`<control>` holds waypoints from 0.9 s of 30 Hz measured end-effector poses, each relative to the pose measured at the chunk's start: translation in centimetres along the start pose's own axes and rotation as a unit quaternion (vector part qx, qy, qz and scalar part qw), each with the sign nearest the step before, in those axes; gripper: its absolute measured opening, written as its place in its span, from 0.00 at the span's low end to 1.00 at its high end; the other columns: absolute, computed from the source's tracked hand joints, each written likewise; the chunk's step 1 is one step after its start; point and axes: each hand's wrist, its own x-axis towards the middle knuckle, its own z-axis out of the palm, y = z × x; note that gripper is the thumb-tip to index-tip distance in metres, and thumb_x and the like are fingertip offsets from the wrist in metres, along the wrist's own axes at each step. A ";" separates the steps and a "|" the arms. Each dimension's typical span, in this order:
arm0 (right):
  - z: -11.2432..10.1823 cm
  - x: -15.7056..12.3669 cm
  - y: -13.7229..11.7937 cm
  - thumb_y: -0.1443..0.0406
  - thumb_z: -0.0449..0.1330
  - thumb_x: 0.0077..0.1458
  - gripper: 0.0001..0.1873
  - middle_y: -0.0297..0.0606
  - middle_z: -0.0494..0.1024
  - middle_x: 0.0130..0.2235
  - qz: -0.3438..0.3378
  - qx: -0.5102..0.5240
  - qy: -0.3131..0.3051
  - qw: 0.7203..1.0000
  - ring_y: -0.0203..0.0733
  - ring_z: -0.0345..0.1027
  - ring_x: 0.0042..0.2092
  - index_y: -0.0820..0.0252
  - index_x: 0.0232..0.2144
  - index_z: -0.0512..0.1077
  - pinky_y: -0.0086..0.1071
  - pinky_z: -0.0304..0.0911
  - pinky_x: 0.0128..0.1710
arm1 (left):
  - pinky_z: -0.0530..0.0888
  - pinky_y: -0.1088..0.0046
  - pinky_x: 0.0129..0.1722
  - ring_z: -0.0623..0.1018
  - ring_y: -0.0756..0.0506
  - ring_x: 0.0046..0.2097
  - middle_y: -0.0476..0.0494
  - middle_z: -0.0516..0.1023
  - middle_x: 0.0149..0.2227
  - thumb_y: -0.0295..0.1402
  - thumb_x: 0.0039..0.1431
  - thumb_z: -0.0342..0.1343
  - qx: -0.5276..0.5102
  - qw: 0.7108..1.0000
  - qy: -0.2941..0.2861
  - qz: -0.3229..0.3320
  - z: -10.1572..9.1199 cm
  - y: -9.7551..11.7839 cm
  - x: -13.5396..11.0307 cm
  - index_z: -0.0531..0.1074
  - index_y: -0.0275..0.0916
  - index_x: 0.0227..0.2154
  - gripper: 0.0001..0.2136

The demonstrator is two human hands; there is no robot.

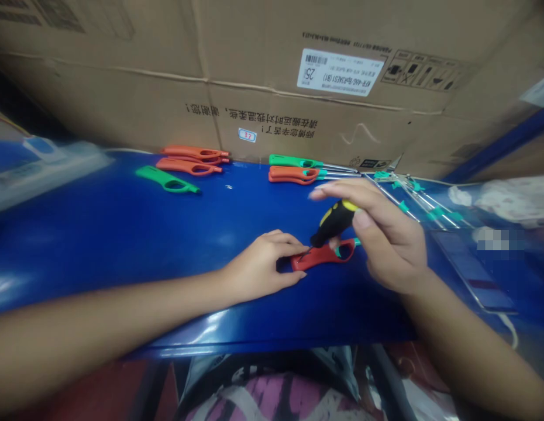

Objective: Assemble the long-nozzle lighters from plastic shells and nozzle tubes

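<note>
A red gas lighter [322, 255] lies on the blue table [175, 245], its trigger loop and green collar pointing right. My left hand [265, 263] pinches the lighter's left end between thumb and fingers. In my right hand [381, 234] is a black and yellow screwdriver [336, 221], gripped at the handle and tilted. Its thin shaft slopes down left to the lighter's body near my left fingertips; whether the tip sits in a screw is too small to tell. My right palm hides the lighter's far right part.
Orange handles [190, 161] and a green handle [169, 180] lie at the back left. A green lighter [293, 161] and orange lighters [293, 174] lie behind my hands. Metal rods [423, 196] and a phone [474, 272] with a cable are right. A cardboard box [254, 70] stands behind.
</note>
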 end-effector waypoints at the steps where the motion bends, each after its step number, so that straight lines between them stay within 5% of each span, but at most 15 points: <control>1: 0.0 0.0 -0.1 0.60 0.50 0.70 0.18 0.41 0.80 0.44 0.024 0.031 -0.022 0.999 0.42 0.74 0.36 0.51 0.56 0.73 0.39 0.73 0.34 | 0.74 0.63 0.51 0.78 0.43 0.47 0.42 0.81 0.45 0.31 0.57 0.65 0.000 1.000 0.001 -0.001 0.0 0.0 0.0 0.79 0.38 0.46 0.13; 6: 0.0 0.1 0.1 0.61 0.67 0.58 0.12 0.37 0.78 0.33 -0.048 -0.004 0.049 0.998 0.41 0.69 0.32 0.51 0.46 0.79 0.36 0.69 0.30 | 0.74 0.63 0.51 0.78 0.42 0.48 0.42 0.81 0.46 0.31 0.57 0.65 0.001 1.000 -0.005 0.001 0.0 0.0 0.0 0.78 0.38 0.48 0.15; 11: 0.0 0.0 0.0 0.63 0.50 0.69 0.19 0.41 0.81 0.44 0.010 0.056 -0.034 0.998 0.44 0.74 0.39 0.52 0.57 0.72 0.40 0.73 0.37 | 0.73 0.64 0.50 0.78 0.43 0.46 0.42 0.81 0.45 0.30 0.57 0.65 0.002 1.000 -0.005 0.001 0.0 0.0 0.0 0.79 0.38 0.47 0.14; 16: 0.1 0.1 0.0 0.61 0.66 0.59 0.14 0.37 0.80 0.33 -0.078 -0.021 0.045 0.996 0.41 0.71 0.32 0.52 0.47 0.78 0.35 0.70 0.30 | 0.73 0.64 0.50 0.78 0.43 0.47 0.42 0.81 0.45 0.30 0.58 0.65 0.003 1.000 -0.004 0.003 0.0 0.0 0.0 0.78 0.37 0.48 0.15; 21: 0.4 0.0 0.0 0.61 0.50 0.70 0.19 0.41 0.81 0.45 0.040 0.026 -0.007 0.999 0.42 0.75 0.37 0.49 0.58 0.71 0.37 0.72 0.33 | 0.74 0.64 0.51 0.78 0.43 0.47 0.42 0.81 0.45 0.30 0.57 0.65 -0.004 1.000 -0.002 0.000 0.0 -0.1 0.0 0.78 0.38 0.47 0.14; 25: 0.4 -0.1 0.2 0.61 0.65 0.60 0.12 0.36 0.81 0.35 -0.010 0.001 0.052 0.999 0.41 0.71 0.31 0.49 0.47 0.78 0.36 0.69 0.28 | 0.74 0.62 0.51 0.78 0.43 0.47 0.42 0.81 0.46 0.32 0.58 0.65 -0.004 1.000 -0.002 -0.002 0.0 0.0 -0.1 0.78 0.38 0.48 0.15; 27: 0.2 -0.1 0.1 0.61 0.64 0.60 0.12 0.38 0.81 0.36 -0.036 -0.042 0.067 0.996 0.43 0.72 0.33 0.49 0.47 0.78 0.38 0.69 0.31 | 0.74 0.62 0.51 0.79 0.43 0.47 0.42 0.82 0.45 0.32 0.58 0.65 -0.005 1.000 -0.002 -0.004 0.0 0.0 -0.1 0.78 0.39 0.48 0.14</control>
